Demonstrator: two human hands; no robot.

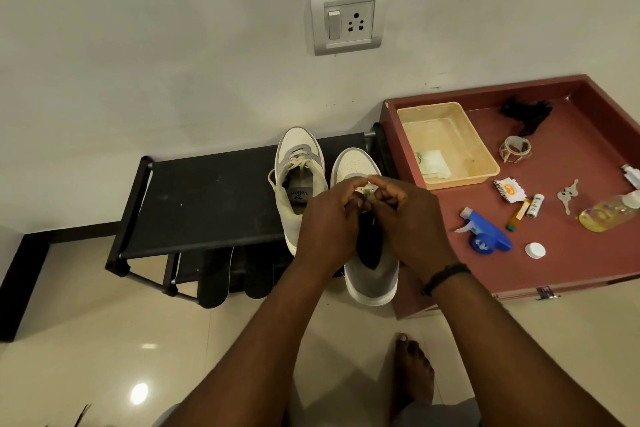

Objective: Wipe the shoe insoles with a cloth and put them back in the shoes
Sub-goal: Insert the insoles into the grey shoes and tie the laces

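A black shoe rack [207, 198] stands against a pale wall on glossy tiled floor; a maroon tray [568, 253] of clutter adjoins the rack's right end; two sneakers sit on the rack's right part, the left shoe [299, 184] untouched, the right shoe [372, 270] overhanging the rack's front edge, so a tug could tip it off; two dark insoles [214, 277] lean under the rack's front; left hand [330, 222] and right hand [405, 218] pinch its tongue or lace together.
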